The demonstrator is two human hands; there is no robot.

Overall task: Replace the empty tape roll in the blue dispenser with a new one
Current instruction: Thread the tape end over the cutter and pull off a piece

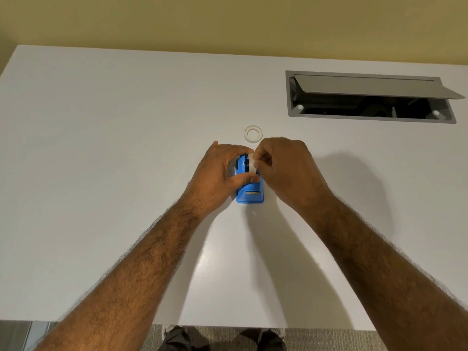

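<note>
A blue tape dispenser (250, 193) stands on the white table (126, 148), its cutter end toward me. A white tape roll (251, 165) sits upright in the dispenser's well. My left hand (222, 171) wraps round the dispenser's left side, thumb lying across its front. My right hand (283, 165) pinches the roll's edge from the right with curled fingers. A second thin white ring, a tape core (253, 133), lies flat on the table just beyond my hands. The dispenser's back is hidden by my fingers.
An open grey cable hatch (369, 97) with a raised flap is set into the table at the far right. The table's near edge (228, 324) runs above carpet and shoes. A yellow wall stands behind the table.
</note>
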